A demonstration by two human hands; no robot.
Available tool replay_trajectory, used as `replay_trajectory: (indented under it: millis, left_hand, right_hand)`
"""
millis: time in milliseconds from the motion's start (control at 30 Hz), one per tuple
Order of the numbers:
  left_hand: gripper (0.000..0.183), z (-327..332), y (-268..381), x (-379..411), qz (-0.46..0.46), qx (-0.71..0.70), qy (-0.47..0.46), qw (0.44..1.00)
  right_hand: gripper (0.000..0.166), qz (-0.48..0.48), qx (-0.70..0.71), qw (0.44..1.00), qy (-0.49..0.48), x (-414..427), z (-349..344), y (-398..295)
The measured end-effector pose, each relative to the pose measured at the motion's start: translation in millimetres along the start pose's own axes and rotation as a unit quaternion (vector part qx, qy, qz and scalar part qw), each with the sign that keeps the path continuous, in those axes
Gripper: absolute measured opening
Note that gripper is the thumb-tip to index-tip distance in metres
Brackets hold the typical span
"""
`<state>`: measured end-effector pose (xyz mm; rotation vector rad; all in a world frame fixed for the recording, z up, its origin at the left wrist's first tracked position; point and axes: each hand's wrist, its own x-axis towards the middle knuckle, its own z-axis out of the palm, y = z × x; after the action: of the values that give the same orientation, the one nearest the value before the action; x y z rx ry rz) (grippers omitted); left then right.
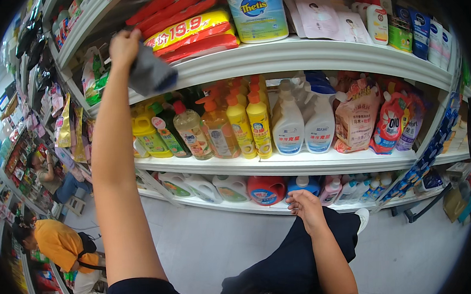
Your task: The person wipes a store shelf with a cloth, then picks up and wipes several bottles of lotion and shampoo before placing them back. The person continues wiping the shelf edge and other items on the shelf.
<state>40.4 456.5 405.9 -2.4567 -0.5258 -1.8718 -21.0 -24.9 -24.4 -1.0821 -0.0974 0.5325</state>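
Note:
My left hand (124,48) is raised to the upper shelf and grips a grey cloth (149,69), which hangs blurred in front of the shelf's white edge (294,54). Just right of that hand lies a stack of red and yellow packages (190,30). A blue-lidded Thetis tub (256,16) stands beside the stack. Low in front of the bottom shelf is my right hand (305,207), its fingers loosely curled with nothing seen in them. Behind its fingertips is a blue bottle (302,184).
Yellow detergent bottles (240,126), white spray bottles (288,123) and refill pouches (357,119) line the middle shelf. A red jug (266,190) is among the bottles below. A person in an orange top (61,242) bends at the left; another person (53,174) sits farther back.

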Motion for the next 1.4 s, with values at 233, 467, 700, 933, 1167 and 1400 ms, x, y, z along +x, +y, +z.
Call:
replay_trajectory:
  millis: [233,467,700,933,1167,1400]
  left_hand:
    - [0.041,5,44,-29,-0.039,0.01,-0.026,0.999]
    - [0.036,34,100,-44,0.095,-0.021,0.048,0.994]
    - [0.029,37,132,-58,0.126,-0.142,0.038,0.981]
    - [0.024,37,137,-70,0.219,-0.19,0.02,0.957]
    - [0.023,16,150,-97,0.284,-0.295,-0.006,0.912]
    - [0.02,0,162,-122,0.33,-0.321,-0.035,0.887]
  right_hand:
    - [0.022,0.008,0.006,1.0,-0.021,1,1,4]
    - [0.02,0.019,-0.002,0.999,-0.034,3,14,6]
    - [0.022,0.02,-0.027,0.999,-0.011,1,6,8]
    - [0.023,0.028,-0.059,0.998,-0.009,7,8,14]
    - [0.021,0.026,-0.086,0.996,0.006,10,10,19]
    - [0.023,0.031,-0.101,0.994,0.017,12,7,19]
